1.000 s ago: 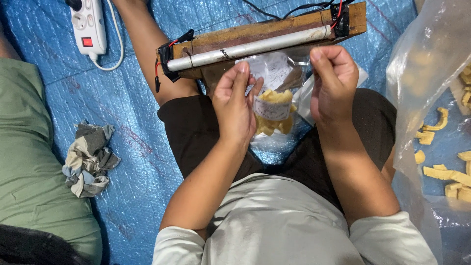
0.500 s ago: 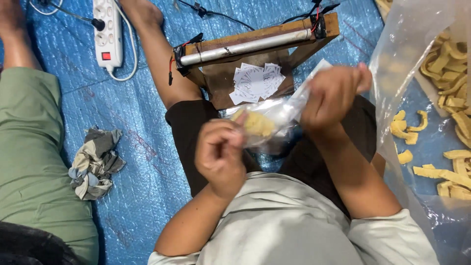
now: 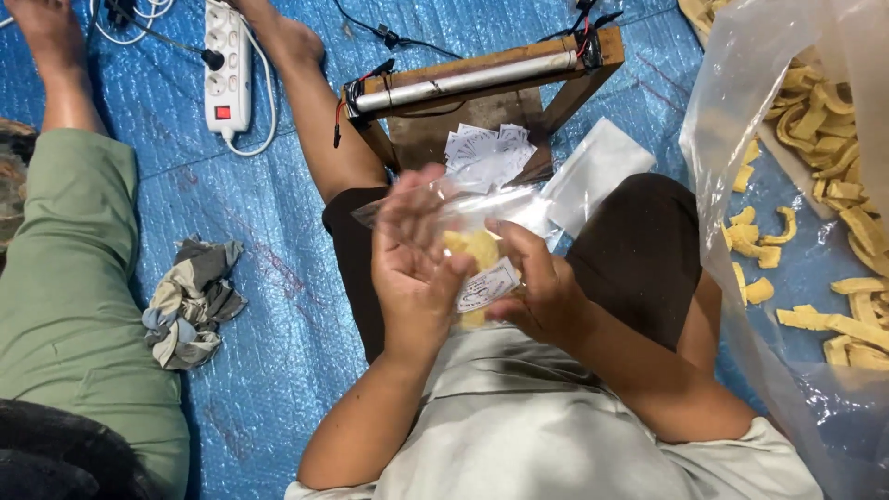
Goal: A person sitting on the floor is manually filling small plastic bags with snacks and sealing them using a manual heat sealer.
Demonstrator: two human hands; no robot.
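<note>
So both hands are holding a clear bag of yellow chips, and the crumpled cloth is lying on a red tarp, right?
Not quite: the tarp is blue, not red, as the head view shows. The left hand and right hand do hold the clear bag of yellow chips, and the crumpled cloth lies on it.

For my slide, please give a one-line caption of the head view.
Left hand and right hand hold a clear snack bag with a paper label, before a wooden heat sealer.
</note>
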